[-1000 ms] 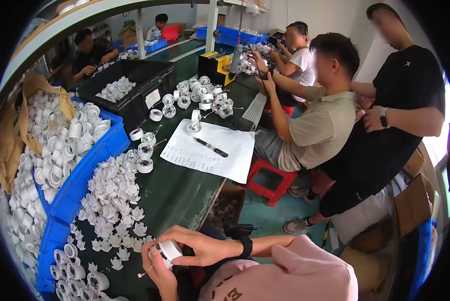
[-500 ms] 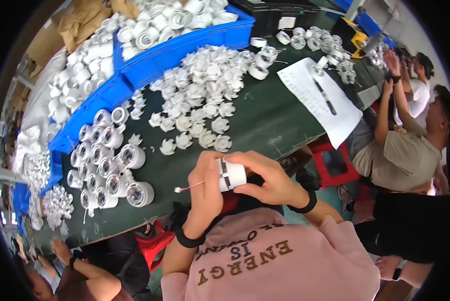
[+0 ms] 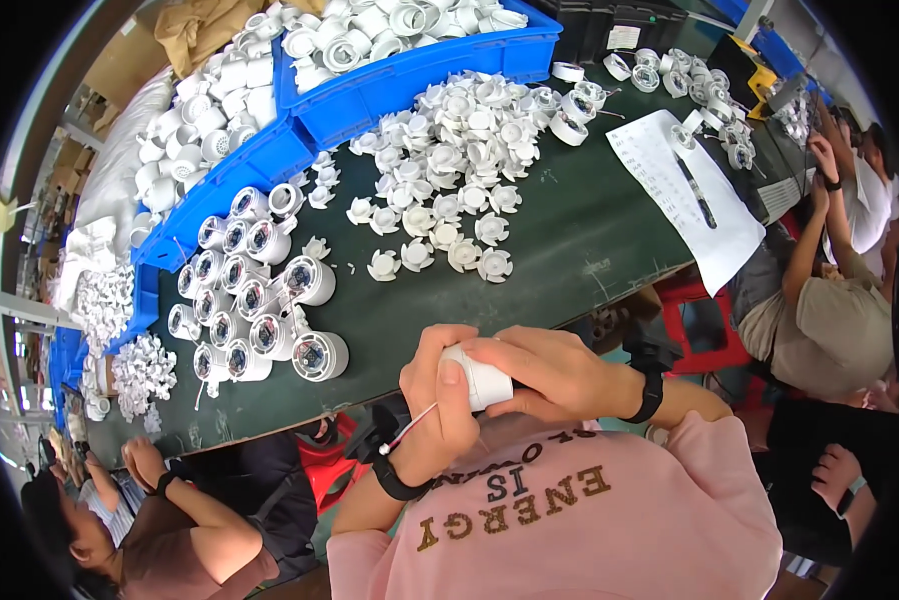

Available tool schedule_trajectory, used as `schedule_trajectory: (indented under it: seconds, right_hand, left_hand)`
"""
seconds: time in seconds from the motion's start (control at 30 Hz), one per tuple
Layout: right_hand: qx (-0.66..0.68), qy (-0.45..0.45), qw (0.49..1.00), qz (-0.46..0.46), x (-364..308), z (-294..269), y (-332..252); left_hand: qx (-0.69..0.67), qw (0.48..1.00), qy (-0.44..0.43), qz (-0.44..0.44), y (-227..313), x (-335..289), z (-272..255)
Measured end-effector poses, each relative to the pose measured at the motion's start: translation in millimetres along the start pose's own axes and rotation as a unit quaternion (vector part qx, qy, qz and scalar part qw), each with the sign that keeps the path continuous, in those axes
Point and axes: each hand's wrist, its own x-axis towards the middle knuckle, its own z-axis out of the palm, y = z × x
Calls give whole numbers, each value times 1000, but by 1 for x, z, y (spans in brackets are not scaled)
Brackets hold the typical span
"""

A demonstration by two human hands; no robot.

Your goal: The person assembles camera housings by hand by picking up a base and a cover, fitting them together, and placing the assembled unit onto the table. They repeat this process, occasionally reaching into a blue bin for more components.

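Just off the table's near edge, a white cylindrical plastic housing (image 3: pixel 486 384) is held between both hands. My left hand (image 3: pixel 437 405) is closed round its left side, the thumb lying along it. Curled over its top and right side is my right hand (image 3: pixel 564 378). A thin wire with a small white connector (image 3: pixel 385 449) trails beside my left hand toward the wrist. My fingers hide part of the housing. Beyond my left hand stand several assembled white cylinders (image 3: pixel 319 357) with clear round fronts. Farther off lies a pile of white finned caps (image 3: pixel 449 150).
Blue bins (image 3: pixel 419 75) of white cups line the table's far side. A written sheet (image 3: pixel 669 190) with a black pen (image 3: pixel 697 190) lies at the right. Wired ring parts (image 3: pixel 704 85) sit behind it. Red stools (image 3: pixel 704 325) and other people are on both sides.
The housing has turned in my hands; the dark gap on its side no longer shows. Its wire now hangs down toward my left wrist. The whole view has shifted, moving the table things rightward.
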Motion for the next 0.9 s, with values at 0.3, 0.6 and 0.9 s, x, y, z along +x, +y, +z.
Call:
schedule_trajectory:
  seconds: [0.3,0.6,0.9]
  right_hand:
    - [53,-32,984,166,17,21,8]
    - [300,226,882,284,-10,13,55]
    - [-178,201,927,261,-42,-2,71]
  left_hand:
    - [-67,975,36,-210,-18,26,-15]
    - [218,938,-270,15,14,126,-69]
    - [478,872,97,-34,-168,346,-218]
